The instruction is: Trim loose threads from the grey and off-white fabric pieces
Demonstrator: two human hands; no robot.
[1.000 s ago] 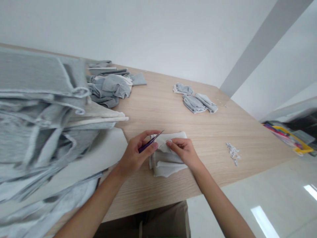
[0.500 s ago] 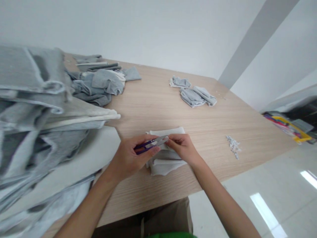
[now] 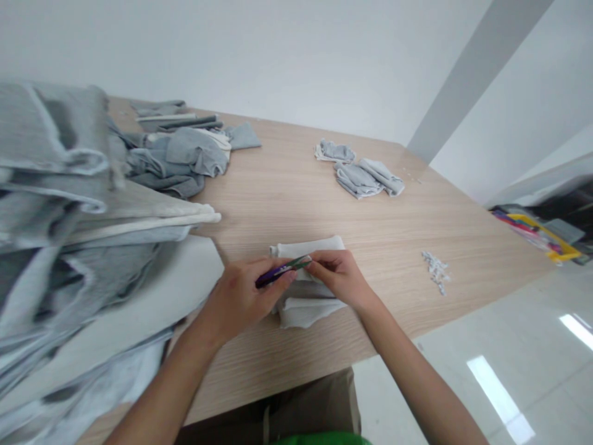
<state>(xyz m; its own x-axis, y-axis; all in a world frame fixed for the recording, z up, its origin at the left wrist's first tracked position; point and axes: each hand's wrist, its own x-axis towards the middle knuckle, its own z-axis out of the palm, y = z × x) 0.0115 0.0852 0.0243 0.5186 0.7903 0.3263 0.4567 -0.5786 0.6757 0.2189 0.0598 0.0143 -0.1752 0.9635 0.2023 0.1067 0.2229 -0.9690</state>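
Observation:
My left hand [image 3: 245,289] is wrapped round purple-handled thread snips [image 3: 274,274], whose blades point right and look nearly closed. At the blade tips, my right hand [image 3: 334,272] pinches a tiny pale bit, too small to name; whether it is joined to the cloth I cannot tell. Below both hands a folded light grey fabric piece [image 3: 306,312] lies on the table, partly covered by the fingers.
A tall pile of grey and white fabric [image 3: 55,185] fills the left side of the wooden table [image 3: 273,198]. More grey cloth [image 3: 185,154] lies behind it. Small folded pieces [image 3: 364,178] sit at the back, pale scraps [image 3: 435,271] to the right. A yellow-edged tray [image 3: 546,235] stands beyond.
The blades of the snips have come together between my left fingers. Both hands stay at almost the same place, and the view has shifted slightly.

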